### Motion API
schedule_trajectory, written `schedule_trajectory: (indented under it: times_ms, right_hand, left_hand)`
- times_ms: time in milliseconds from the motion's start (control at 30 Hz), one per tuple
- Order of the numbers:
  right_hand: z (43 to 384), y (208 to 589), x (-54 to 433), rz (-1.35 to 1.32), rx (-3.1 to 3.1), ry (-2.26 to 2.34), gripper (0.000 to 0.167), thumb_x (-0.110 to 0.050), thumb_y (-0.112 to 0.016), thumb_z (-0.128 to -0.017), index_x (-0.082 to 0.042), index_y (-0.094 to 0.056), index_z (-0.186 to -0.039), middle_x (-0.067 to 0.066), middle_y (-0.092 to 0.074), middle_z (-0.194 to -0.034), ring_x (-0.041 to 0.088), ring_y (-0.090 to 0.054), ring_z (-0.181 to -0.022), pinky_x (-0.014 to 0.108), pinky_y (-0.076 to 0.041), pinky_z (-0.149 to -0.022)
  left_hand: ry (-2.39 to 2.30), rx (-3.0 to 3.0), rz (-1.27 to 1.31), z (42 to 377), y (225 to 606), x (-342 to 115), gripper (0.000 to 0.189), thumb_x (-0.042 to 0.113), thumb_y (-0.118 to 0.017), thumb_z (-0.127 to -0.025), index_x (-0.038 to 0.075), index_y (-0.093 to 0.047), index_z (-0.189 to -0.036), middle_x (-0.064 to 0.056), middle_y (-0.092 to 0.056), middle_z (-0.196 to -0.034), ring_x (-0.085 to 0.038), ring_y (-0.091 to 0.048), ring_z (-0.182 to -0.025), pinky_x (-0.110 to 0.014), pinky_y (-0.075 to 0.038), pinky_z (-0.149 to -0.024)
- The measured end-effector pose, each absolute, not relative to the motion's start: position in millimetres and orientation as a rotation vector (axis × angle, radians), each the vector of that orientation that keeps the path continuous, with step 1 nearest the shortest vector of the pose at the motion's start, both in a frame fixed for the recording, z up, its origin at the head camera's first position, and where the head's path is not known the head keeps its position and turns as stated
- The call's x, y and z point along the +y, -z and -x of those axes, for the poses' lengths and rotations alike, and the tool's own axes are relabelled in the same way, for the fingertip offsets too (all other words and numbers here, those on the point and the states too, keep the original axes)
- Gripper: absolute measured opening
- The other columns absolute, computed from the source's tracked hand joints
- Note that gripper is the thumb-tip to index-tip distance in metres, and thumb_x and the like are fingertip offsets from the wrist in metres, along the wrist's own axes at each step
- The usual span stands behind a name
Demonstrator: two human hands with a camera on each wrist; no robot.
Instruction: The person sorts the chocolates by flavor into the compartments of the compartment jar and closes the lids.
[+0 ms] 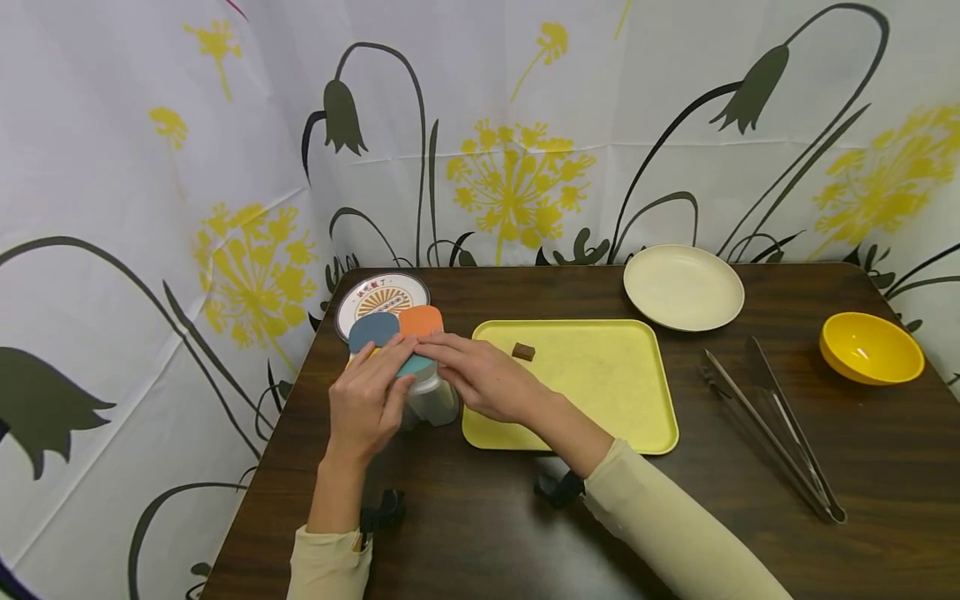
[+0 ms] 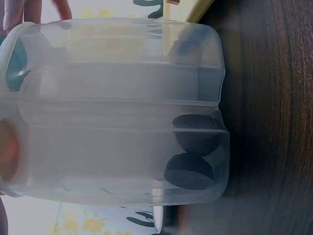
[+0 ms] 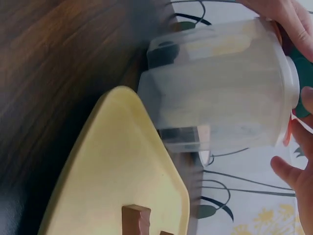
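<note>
A clear plastic container [image 1: 435, 404] with several compartments stands upright at the left of the table. Its lid has a blue flap [image 1: 372, 329], an orange flap [image 1: 422, 319] and a teal flap [image 1: 417, 364]. My left hand [image 1: 363, 404] lies over the lid with its fingers extended. From the other side my right hand [image 1: 487, 377] reaches across, its straight fingers on the teal flap beside the left fingertips. Dark round pieces [image 2: 190, 171] lie at the container's bottom in the left wrist view. What is under my palms is hidden.
Right of the container lies a yellow tray [image 1: 592, 400] with small brown blocks [image 3: 135, 219]. A printed plate [image 1: 382, 292] sits behind the container. Farther right are a cream plate [image 1: 684, 287], metal tongs [image 1: 795, 450] and a yellow bowl [image 1: 870, 354].
</note>
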State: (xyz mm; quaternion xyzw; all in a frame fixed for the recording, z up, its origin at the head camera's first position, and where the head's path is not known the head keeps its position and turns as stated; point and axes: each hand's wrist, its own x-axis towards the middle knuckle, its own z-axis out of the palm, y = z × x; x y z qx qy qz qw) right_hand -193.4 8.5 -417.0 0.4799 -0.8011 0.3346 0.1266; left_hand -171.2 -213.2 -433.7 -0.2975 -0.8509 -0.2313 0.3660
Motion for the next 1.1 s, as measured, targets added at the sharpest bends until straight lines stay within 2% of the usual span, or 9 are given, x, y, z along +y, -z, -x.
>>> schedule_trajectory:
  times_ms: [200, 400, 567, 733, 967, 1100]
  right_hand:
    - [190.1, 420.2, 6.1, -1.367, -2.351, -1.042, 0.051, -0.004, -0.054, -0.098, -0.011, -0.043, -0.147, 0.002, -0.045, -0.145, 0.014, -0.054, -0.112, 0.026, -0.043, -0.097]
    - [184.7, 421.3, 7.7, -1.317, -2.42, -1.085, 0.059, -0.007, -0.057, -0.097, -0.014, -0.035, -0.152, 0.001, -0.038, -0.151, 0.015, -0.053, -0.108, 0.026, -0.045, -0.091]
    - [180.0, 422.0, 11.1, -1.291, -2.433, -1.102, 0.067, -0.008, -0.062, -0.095, -0.016, -0.031, -0.154, -0.001, -0.035, -0.154, 0.014, -0.054, -0.114, 0.027, -0.044, -0.093]
    - [176.0, 423.1, 16.9, -1.27, -2.417, -1.117, 0.072, -0.009, -0.066, -0.092, -0.016, -0.03, -0.155, -0.002, -0.035, -0.154, 0.012, -0.047, -0.129, 0.03, -0.041, -0.103]
    - [168.6, 422.8, 26.4, -1.201, -2.474, -1.151, 0.073, -0.014, -0.065, -0.094, -0.022, -0.027, -0.156, -0.009, -0.032, -0.156, 0.006, -0.038, -0.136, 0.033, -0.04, -0.104]
    - [163.7, 420.9, 32.2, -1.187, -2.484, -1.193, 0.069, -0.015, -0.065, -0.094, -0.02, -0.033, -0.154, -0.006, -0.036, -0.155, 0.006, -0.036, -0.138, 0.032, -0.038, -0.107]
  left_hand:
    - [0.619, -2.184, 0.756, 171.6, 434.5, -213.3, 0.048, 0.041, -0.041, -0.103, 0.008, -0.067, -0.126, -0.005, -0.068, -0.123, -0.025, -0.064, -0.114, -0.057, -0.044, -0.096]
    - [0.649, -2.183, 0.736, 171.6, 434.8, -212.6, 0.047, 0.04, -0.04, -0.103, 0.01, -0.068, -0.126, -0.004, -0.068, -0.121, -0.025, -0.064, -0.113, -0.058, -0.044, -0.095]
    - [0.671, -2.184, 0.71, 171.9, 434.9, -212.4, 0.047, 0.04, -0.039, -0.103, 0.012, -0.069, -0.125, -0.004, -0.07, -0.118, -0.023, -0.065, -0.111, -0.056, -0.044, -0.096]
    - [0.681, -2.189, 0.695, 171.8, 434.6, -211.8, 0.046, 0.04, -0.039, -0.103, 0.012, -0.069, -0.123, -0.004, -0.07, -0.116, -0.022, -0.066, -0.11, -0.054, -0.045, -0.097]
    - [0.692, -2.196, 0.672, 171.1, 434.7, -210.9, 0.046, 0.039, -0.038, -0.104, 0.012, -0.068, -0.125, -0.005, -0.071, -0.116, -0.023, -0.066, -0.108, -0.054, -0.045, -0.096]
    - [0.695, -2.191, 0.669, 170.7, 434.1, -209.9, 0.044, 0.037, -0.039, -0.103, 0.012, -0.068, -0.125, -0.005, -0.071, -0.116, -0.024, -0.067, -0.108, -0.056, -0.046, -0.094]
